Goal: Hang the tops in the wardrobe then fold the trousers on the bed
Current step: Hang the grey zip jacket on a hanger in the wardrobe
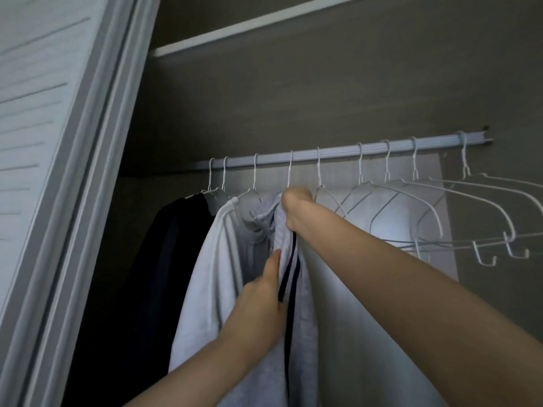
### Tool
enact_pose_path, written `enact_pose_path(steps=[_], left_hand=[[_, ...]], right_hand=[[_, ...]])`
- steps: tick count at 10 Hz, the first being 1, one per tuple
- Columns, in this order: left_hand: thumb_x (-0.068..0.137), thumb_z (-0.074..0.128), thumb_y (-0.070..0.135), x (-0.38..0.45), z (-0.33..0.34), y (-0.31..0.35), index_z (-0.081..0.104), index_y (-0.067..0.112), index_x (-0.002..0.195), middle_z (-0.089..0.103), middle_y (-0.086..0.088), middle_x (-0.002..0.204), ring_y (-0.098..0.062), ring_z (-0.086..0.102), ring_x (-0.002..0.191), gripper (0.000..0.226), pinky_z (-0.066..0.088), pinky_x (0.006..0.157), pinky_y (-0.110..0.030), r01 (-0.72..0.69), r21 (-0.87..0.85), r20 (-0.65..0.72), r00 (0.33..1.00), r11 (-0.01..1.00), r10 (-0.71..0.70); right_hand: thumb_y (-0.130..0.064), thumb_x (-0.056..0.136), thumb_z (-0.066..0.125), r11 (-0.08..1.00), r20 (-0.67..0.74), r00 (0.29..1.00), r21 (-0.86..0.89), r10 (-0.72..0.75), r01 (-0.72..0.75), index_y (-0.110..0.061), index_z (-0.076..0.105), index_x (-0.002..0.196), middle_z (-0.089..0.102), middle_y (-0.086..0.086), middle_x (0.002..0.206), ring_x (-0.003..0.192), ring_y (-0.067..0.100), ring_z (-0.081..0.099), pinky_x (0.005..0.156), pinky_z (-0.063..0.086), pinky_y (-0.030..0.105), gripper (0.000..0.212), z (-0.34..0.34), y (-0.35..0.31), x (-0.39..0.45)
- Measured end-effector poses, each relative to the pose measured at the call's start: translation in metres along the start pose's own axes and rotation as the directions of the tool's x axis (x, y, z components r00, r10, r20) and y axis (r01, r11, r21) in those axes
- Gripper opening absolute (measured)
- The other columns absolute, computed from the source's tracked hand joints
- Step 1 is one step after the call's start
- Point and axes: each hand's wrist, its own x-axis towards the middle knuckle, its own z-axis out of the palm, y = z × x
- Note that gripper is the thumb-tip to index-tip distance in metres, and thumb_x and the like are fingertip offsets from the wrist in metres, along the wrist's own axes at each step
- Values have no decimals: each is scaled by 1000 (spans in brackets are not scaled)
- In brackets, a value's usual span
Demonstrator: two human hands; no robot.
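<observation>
Grey with two dark stripes, the top (289, 277) hung from the wardrobe rail (338, 154), fourth hanger from the left, between a white garment (211, 274) and empty wire hangers (411, 212). The right hand (295, 211) gripped its bunched shoulder up near the hook; the left hand (264, 304) pinched the fabric lower down beside the stripes. A hard downward tug could probably pull the shoulder off the thin wire or unhook the hanger, dropping the top. No brand, label or writing was legible anywhere.
</observation>
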Motion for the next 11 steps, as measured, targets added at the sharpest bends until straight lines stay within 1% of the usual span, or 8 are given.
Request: enact_pose_path(steps=[1, 3, 4, 7, 8, 9, 10, 11], left_hand=[[86, 43, -3, -4, -5, -4, 10, 32, 153, 65, -9, 114, -26, 61, 102, 83, 49, 91, -40, 15, 14, -21, 1000, 1000, -14], [86, 50, -2, -12, -17, -4, 25, 30, 149, 66, 4, 110, -3, 62, 92, 75, 48, 82, -15, 25, -54, -49, 998, 998, -28], [86, 55, 1, -24, -19, -8, 37, 24, 137, 54, 21, 89, 24, 51, 72, 59, 36, 63, 4, 24, -67, -42, 999, 997, -27], [88, 59, 9, -69, -36, -11, 46, 12, 101, 57, 0, 80, -2, 49, 62, 18, 37, 51, -6, 128, 9, -50, 991, 992, -127], [88, 59, 12, -94, -45, -7, 50, 14, 100, 58, 2, 76, -5, 54, 63, 16, 39, 50, -9, 171, -4, -38, 985, 985, -171], [89, 57, 14, -128, -56, -5, 50, 18, 106, 61, 1, 83, -10, 60, 68, 18, 50, 56, -16, 205, 13, 16, 979, 979, -205], [93, 53, 15, -169, -66, -6, 50, 19, 117, 64, 1, 91, -16, 64, 75, 25, 57, 69, -39, 221, 89, 92, 969, 971, -228], [95, 55, 21, -213, -81, -3, 48, 23, 121, 61, 11, 90, -13, 63, 69, 27, 54, 57, -27, 301, 107, 74, 948, 948, -310]], right_hand=[[-11, 103, 34, 988, 6, 999, -147, 39, -38, 1, 42, 136, 43, 13, 145, 134, 26, 42, 79, 43, 4, 37, 5, -1, -1], [-8, 100, 34, 989, 20, 999, -138, -45, 47, 3, 39, 138, 43, 19, 144, 130, 32, 45, 41, 38, 11, 40, 9, -1, -11], [-11, 98, 41, 971, 37, 997, -224, -74, 80, 3, 48, 132, 52, 20, 135, 123, 34, 51, 77, 44, 28, 38, 11, 5, -22], [-16, 90, 56, 959, 57, 995, -266, -81, 93, -1, 53, 121, 62, 23, 117, 106, 35, 62, 95, 50, 48, 35, -24, 4, -94], [-10, 89, 51, 934, 109, 987, -327, -114, 144, -1, 58, 88, 59, 20, 92, 89, 30, 60, 94, 48, 57, 11, -41, 10, -140], [-6, 87, 51, 910, 135, 983, -379, -125, 168, 20, 50, 111, 58, 33, 98, 91, 44, 59, 91, 44, 65, 35, -53, 21, -190], [-11, 88, 53, 894, 209, 975, -417, -81, 164, 6, 56, 107, 62, 29, 101, 96, 40, 62, 90, 48, 59, 25, -59, 42, -236], [-17, 90, 59, 925, 268, 963, -363, -13, 114, -17, 53, 111, 62, 7, 105, 103, 25, 62, 96, 50, 44, 22, -63, 67, -279]])
